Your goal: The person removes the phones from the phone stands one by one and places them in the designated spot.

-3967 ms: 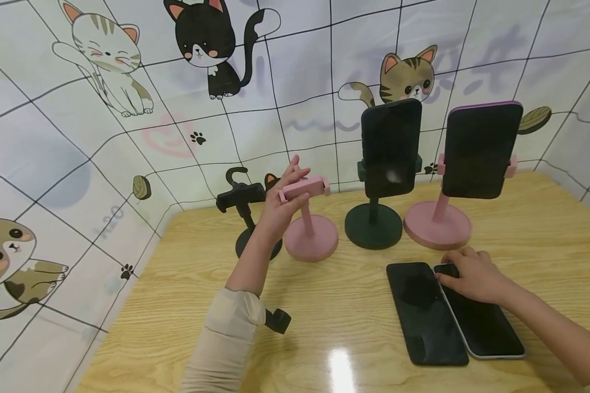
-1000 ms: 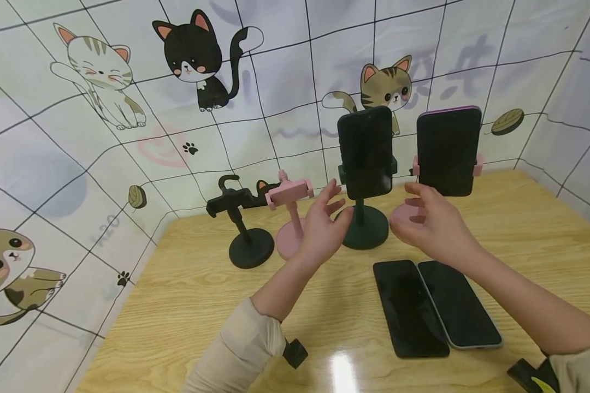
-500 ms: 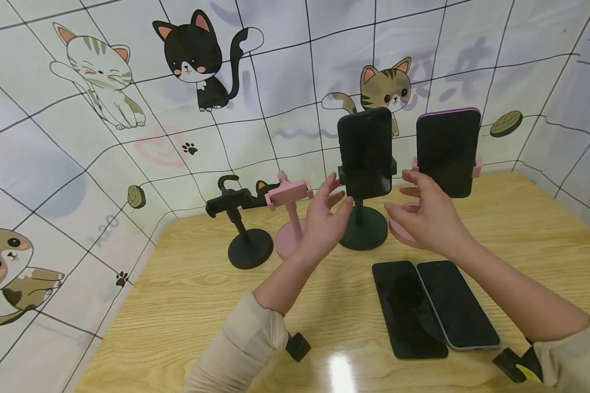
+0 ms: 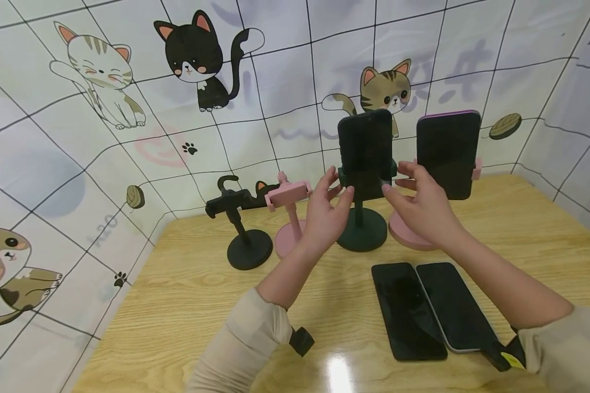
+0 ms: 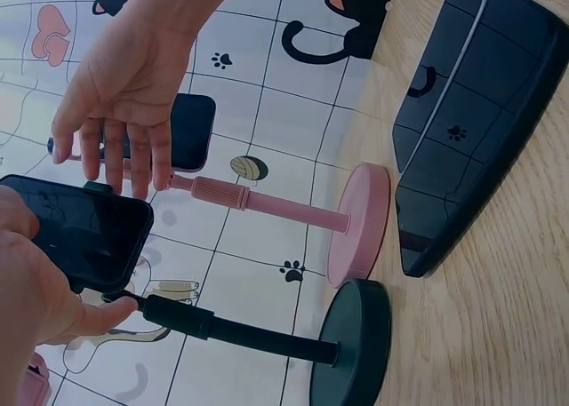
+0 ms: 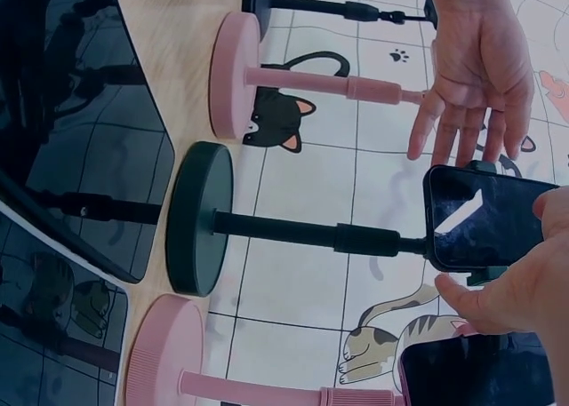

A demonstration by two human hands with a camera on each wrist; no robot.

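Note:
A black phone [image 4: 366, 147] stands upright in the clamp of a dark green phone stand [image 4: 363, 233]. My left hand [image 4: 325, 215] is at its left side, fingers spread and thumb toward the phone's lower edge. From the other side comes my right hand [image 4: 426, 210], its thumb tip overlapping the lower right corner and its fingers beside the green clamp. In the left wrist view, the near hand's fingers [image 5: 111, 313] lie right at the phone's edge. The right wrist view has the right hand [image 6: 511, 290] at the phone's side, fingers lightly bent.
To the right, a pink stand [image 4: 408, 232] holds another phone [image 4: 447, 155]. A second pink stand [image 4: 289, 196] and a black stand [image 4: 248, 248] with bare clamps stand left. Two phones lie side by side, one black [image 4: 408, 311] and one silver-edged [image 4: 454, 305], on the wooden table [image 4: 201, 311].
My left hand has left the left pink stand's clamp, and my right hand has lifted off the silver-edged phone. Over the last second both have closed in on the phone in the green stand.

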